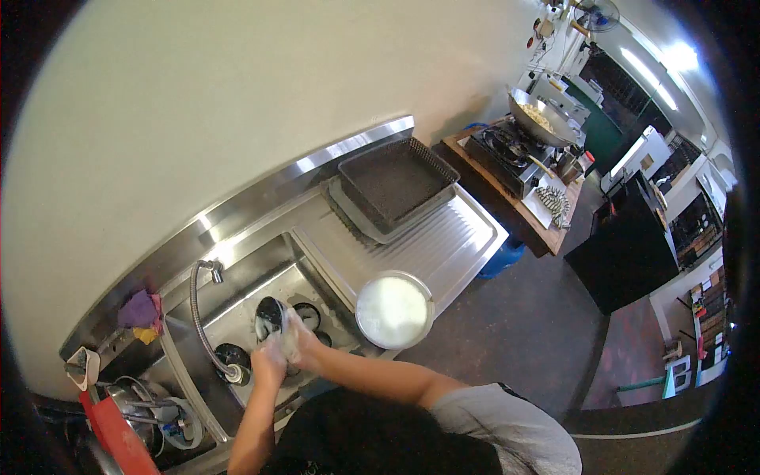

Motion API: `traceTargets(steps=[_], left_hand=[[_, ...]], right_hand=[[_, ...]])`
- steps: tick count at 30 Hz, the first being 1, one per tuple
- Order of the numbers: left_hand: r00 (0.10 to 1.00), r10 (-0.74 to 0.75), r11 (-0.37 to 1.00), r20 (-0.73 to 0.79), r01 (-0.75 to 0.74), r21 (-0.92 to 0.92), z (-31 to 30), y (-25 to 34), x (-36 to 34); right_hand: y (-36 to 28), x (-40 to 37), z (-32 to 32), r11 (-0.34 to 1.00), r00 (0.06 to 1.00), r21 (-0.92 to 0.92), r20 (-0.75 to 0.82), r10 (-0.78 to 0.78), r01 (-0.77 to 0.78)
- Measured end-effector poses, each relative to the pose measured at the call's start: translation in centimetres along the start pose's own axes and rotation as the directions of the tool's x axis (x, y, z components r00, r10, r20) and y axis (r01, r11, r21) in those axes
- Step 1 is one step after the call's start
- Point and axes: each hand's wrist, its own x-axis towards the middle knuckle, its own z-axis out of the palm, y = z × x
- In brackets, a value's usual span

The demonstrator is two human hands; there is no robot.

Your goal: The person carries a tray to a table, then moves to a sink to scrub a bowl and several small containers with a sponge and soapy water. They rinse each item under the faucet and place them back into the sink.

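Over the sink basin, my right hand is closed on a small black bowl, which is tilted and streaked with white suds. My left hand is closed just below, against the bowl's lower side, its fingertips partly hidden by foam. Several dark round dishes lie on the basin floor, among them a black dish beside the held bowl. At the left of the basin, the flexible faucet hose hangs down to its spray head over another black dish. A round tub with white contents stands right of my hands.
Black mesh trays lie on the ribbed drainboard. Purple and yellow cloths sit on the left ledge. Pots and a red object are at lower left. Farther right, a wok of food rests on a stove.
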Motion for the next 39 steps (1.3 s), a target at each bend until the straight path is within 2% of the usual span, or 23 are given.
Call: traceTargets(steps=[1,3,6,7,9,11,13,14,15,16,18,20,23,24,27,28,31,33,34,36,37,38,39], left_hand=[[0.998,-0.068,0.982,0.007,0.068,-0.174,-0.2,0.3,-0.2],[0.979,-0.197,0.846,0.060,0.201,-0.494,-2.1,2.0,-0.7],[0.913,-0.346,0.559,0.215,0.384,-0.735,-2.2,0.7,-1.1],[0.912,-0.338,0.313,0.234,0.343,-0.885,-2.0,0.6,-1.1],[0.913,-0.315,-0.238,0.261,0.190,-0.953,-1.4,0.4,-1.0],[0.901,-0.318,-0.312,0.295,0.194,-0.930,-1.5,-0.1,-1.1],[0.880,-0.264,-0.444,0.394,0.252,-0.860,-1.6,-0.7,-1.1],[0.859,-0.203,-0.532,0.470,0.306,-0.790,-1.7,-1.2,-1.1],[0.834,-0.135,-0.610,0.536,0.356,-0.708,-1.9,-1.2,-1.1],[0.791,-0.158,-0.614,0.591,0.389,-0.686,-2.2,-0.9,-1.2],[0.695,-0.202,-0.624,0.690,0.452,-0.637,-3.7,0.7,-0.8],[0.712,-0.199,-0.638,0.674,0.428,-0.640,-2.7,-0.1,-0.8],[0.751,-0.212,-0.631,0.625,0.383,-0.674,-2.2,-0.4,-0.6],[0.751,-0.236,-0.589,0.616,0.393,-0.706,-1.0,-1.7,-1.0],[0.758,-0.202,-0.580,0.620,0.417,-0.699,-1.7,-2.0,-1.2],[0.737,-0.210,-0.604,0.642,0.419,-0.678,-2.0,-1.8,-1.2],[0.668,-0.279,-0.483,0.690,0.524,-0.702,-2.4,-1.6,-1.2],[0.632,-0.321,-0.309,0.705,0.634,-0.709,-1.1,-3.9,-2.3],[0.597,-0.340,-0.406,0.727,0.604,-0.686,-1.9,-2.5,-1.9],[0.669,-0.348,-0.307,0.657,0.581,-0.754,0.7,-4.7,-2.6],[0.680,-0.387,-0.244,0.623,0.576,-0.780,1.4,-5.2,-2.6],[0.642,-0.464,-0.207,0.610,0.591,-0.780,0.4,-3.8,-2.4],[0.598,-0.538,-0.173,0.594,0.612,-0.772,-0.7,-2.0,-1.8]], right_hand=[[0.0,0.2,-0.1,0.992,0.993,-0.097,-0.073,-0.092,0.084],[-0.6,0.1,0.3,1.000,0.999,0.005,-0.037,-0.003,0.003],[-2.2,-0.3,1.3,0.980,0.992,0.153,0.033,0.122,-0.125],[-2.5,-0.4,1.5,0.966,0.985,0.197,0.060,0.161,-0.169],[-2.4,-0.4,3.2,1.000,0.996,0.006,-0.091,0.007,-0.007],[-2.7,-1.3,6.1,0.953,0.945,-0.262,-0.243,-0.217,0.152],[-3.0,0.4,3.6,0.562,0.864,-0.779,-0.054,-0.501,0.278],[-3.4,0.7,3.3,0.223,0.828,-0.932,0.124,-0.547,0.286],[-3.7,-0.2,5.3,0.082,0.823,-0.969,0.151,-0.547,0.232],[-4.0,-1.1,7.2,-0.061,0.818,-0.983,0.178,-0.548,0.173],[-3.3,-1.0,7.2,-0.302,0.778,-0.901,0.424,-0.465,0.311],[-2.9,-0.9,7.2,-0.572,0.729,-0.729,0.614,-0.303,0.376],[-2.4,-1.4,8.0,-0.579,0.829,-0.736,0.532,-0.171,0.352],[-1.8,-1.0,6.8,-0.663,0.757,-0.594,0.651,-0.062,0.456],[-1.5,-1.7,7.0,-0.580,0.740,-0.516,0.624,0.249,0.630],[-2.0,-3.1,8.2,-0.524,0.822,-0.637,0.487,0.295,0.565],[-2.0,-3.1,7.2,-0.556,0.798,-0.577,0.495,0.344,0.598],[-2.5,-3.4,5.9,-0.647,0.689,-0.424,0.690,0.221,0.633],[-2.6,-3.7,6.1,-0.686,0.608,-0.351,0.776,0.168,0.637],[-3.1,-3.7,6.9,-0.741,0.839,-0.452,0.466,0.280,0.497],[-3.0,-3.3,5.5,-0.752,0.760,-0.430,0.634,0.143,0.499],[-3.4,-2.5,4.6,-0.794,0.842,-0.399,0.481,0.245,0.459],[-3.4,-4.1,7.4,-0.704,0.930,-0.695,0.338,-0.142,0.145]])
